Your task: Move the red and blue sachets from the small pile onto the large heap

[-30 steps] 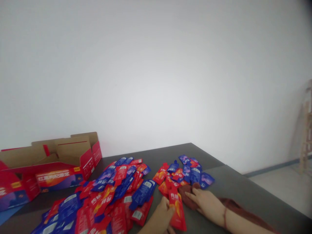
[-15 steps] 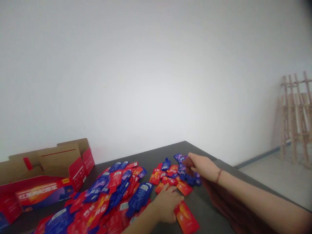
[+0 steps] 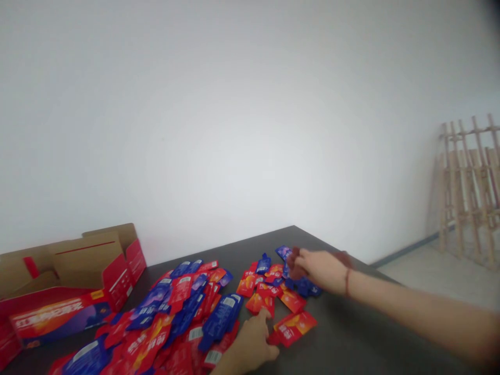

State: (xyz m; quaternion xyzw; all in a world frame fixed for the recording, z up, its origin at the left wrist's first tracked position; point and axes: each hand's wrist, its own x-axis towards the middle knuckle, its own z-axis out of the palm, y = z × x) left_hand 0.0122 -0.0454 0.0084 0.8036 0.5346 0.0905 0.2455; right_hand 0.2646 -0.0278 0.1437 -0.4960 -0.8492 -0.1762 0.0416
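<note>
My left hand (image 3: 252, 341) is low over the table at the right edge of a large heap of red and blue packets (image 3: 187, 317). Its thumb and index finger are spread with nothing between them, and a red-orange packet (image 3: 295, 327) lies just to its right. My right hand (image 3: 322, 268) is above the right end of a smaller group of red packets (image 3: 265, 286) and blue packets (image 3: 307, 287). Its fingers are bent around a dark brown cloth (image 3: 299, 263), smeared by motion, and part of the cloth shows behind the wrist.
An open red cardboard box (image 3: 58, 312) with a brown inside stands at the left. The dark table (image 3: 332, 333) runs back to a white wall (image 3: 242, 130). Wooden easel-like frames (image 3: 469, 187) lean at the far right.
The cloth that hung under my right forearm has swung up and back behind the wrist. My left hand has drawn back toward me, and the red-orange packet beside it has turned crosswise.
</note>
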